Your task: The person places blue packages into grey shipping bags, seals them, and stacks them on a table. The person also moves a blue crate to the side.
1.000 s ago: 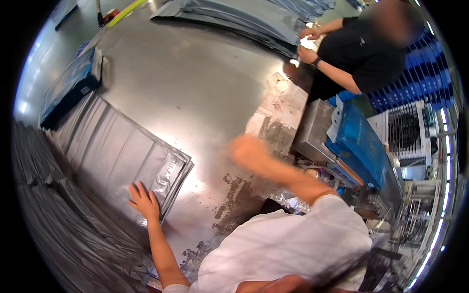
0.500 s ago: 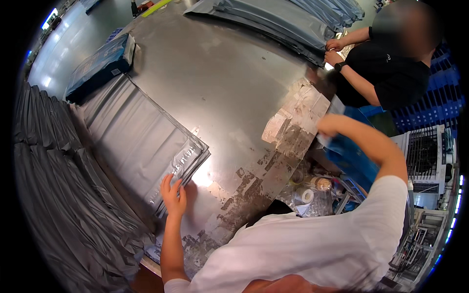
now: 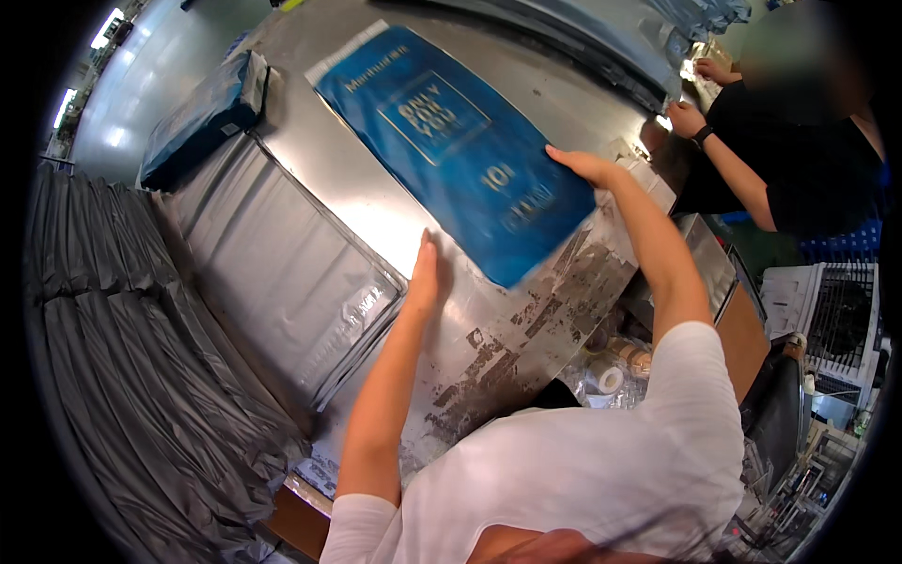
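A flat blue plastic bag (image 3: 470,160) with light printing and a pale end strip lies slantwise over the metal table. My right hand (image 3: 592,172) grips its right edge near the lower end. Beside its lower left edge is my left hand (image 3: 426,273), fingers stretched out and nothing held; whether it touches the bag I cannot tell. Left of that hand lies a neat stack of grey plastic bags (image 3: 282,263). A filled blue package (image 3: 202,122) rests at the far end of this stack.
Long piles of grey bags (image 3: 141,395) line the left side. Across the table (image 3: 310,150), a co-worker's hand (image 3: 686,119) is at more grey sheeting (image 3: 601,47). A tape roll (image 3: 611,380) sits below the table's right edge, near a brown board (image 3: 742,348).
My right hand has brought the blue bag from the right side onto the middle of the table. My left hand has left the grey stack and moved right, toward the bag.
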Demonstrator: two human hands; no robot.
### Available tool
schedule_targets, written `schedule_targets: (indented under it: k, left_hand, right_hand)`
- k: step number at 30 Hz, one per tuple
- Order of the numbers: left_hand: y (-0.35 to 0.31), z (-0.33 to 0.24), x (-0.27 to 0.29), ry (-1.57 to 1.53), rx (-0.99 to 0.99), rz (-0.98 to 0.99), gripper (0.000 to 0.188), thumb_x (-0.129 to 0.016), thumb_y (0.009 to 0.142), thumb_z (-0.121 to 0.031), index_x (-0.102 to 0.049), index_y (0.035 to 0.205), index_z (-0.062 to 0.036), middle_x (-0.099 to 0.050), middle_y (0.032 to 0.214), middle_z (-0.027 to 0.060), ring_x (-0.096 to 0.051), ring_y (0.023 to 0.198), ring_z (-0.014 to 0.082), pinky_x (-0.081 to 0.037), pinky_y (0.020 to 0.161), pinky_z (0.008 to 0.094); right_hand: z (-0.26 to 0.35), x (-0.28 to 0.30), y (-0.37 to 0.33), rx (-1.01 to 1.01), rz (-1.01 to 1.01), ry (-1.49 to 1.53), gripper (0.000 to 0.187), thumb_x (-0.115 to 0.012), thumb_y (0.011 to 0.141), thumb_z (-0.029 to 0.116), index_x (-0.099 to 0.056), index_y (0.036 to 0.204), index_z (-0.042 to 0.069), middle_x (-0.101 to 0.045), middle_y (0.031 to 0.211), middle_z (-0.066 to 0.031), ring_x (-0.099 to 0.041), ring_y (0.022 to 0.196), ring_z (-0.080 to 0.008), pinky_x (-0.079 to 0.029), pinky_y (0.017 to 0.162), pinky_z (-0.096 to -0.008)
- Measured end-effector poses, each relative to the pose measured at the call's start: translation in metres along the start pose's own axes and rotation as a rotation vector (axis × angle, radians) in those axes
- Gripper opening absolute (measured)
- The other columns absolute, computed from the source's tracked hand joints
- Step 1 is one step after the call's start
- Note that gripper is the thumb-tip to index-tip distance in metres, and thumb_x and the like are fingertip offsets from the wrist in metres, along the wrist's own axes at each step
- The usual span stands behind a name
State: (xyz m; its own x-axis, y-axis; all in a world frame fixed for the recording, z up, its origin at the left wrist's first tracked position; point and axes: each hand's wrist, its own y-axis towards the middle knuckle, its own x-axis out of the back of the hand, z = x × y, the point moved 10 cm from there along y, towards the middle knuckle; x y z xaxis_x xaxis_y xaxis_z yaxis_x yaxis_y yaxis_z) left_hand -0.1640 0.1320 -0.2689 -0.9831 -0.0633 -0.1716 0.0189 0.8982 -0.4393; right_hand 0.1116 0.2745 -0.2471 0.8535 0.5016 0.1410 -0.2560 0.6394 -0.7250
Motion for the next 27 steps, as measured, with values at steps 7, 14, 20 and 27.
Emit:
schedule_targets:
  k: [7,14,20,27]
  left_hand:
    - [-0.048,0.040,0.025,-0.322,-0.188,-0.317,0.032,-0.047,0.089,-0.018,-0.044,0.115,-0.0007,-0.051,0.104,0.0033,-0.048,0.095,0.0151,-0.038,0.084,0.0275]
    - [-0.050,0.011,0.015,0.217,-0.346,-0.268,0.012,-0.057,0.084,-0.010,-0.060,0.089,0.0004,-0.056,0.080,-0.0012,-0.048,0.074,0.0057,-0.037,0.067,0.0191]
    - [-0.105,-0.077,0.023,-0.225,-0.422,-0.263,0.009,-0.052,0.086,-0.006,-0.057,0.080,-0.0017,-0.056,0.078,-0.0023,-0.048,0.071,0.0041,-0.037,0.065,0.0176]
    - [-0.159,-0.085,0.011,0.029,-0.272,0.077,0.015,-0.051,0.088,-0.013,-0.056,0.078,-0.0025,-0.055,0.073,-0.0014,-0.047,0.065,0.0063,-0.038,0.063,0.0225]
  right_hand:
    - [-0.074,-0.057,-0.020,0.621,-0.333,0.615,0.035,-0.042,0.092,0.027,-0.048,0.116,0.002,-0.053,0.111,-0.0050,-0.050,0.099,-0.0110,-0.036,0.089,-0.0250]
    - [-0.061,-0.074,-0.034,0.664,-0.196,0.487,0.011,-0.051,0.087,0.011,-0.053,0.080,0.003,-0.048,0.075,0.0048,-0.044,0.073,-0.0041,-0.035,0.067,-0.0188]
    - [0.019,-0.075,-0.122,0.864,-0.191,0.452,0.018,-0.052,0.087,0.011,-0.053,0.070,0.003,-0.048,0.073,0.0042,-0.041,0.070,-0.0034,-0.033,0.065,-0.0185]
    - [0.024,-0.089,-0.186,0.725,0.104,-0.049,0.014,-0.058,0.082,0.014,-0.061,0.077,0.001,-0.057,0.073,-0.0011,-0.050,0.068,-0.0086,-0.039,0.062,-0.0223]
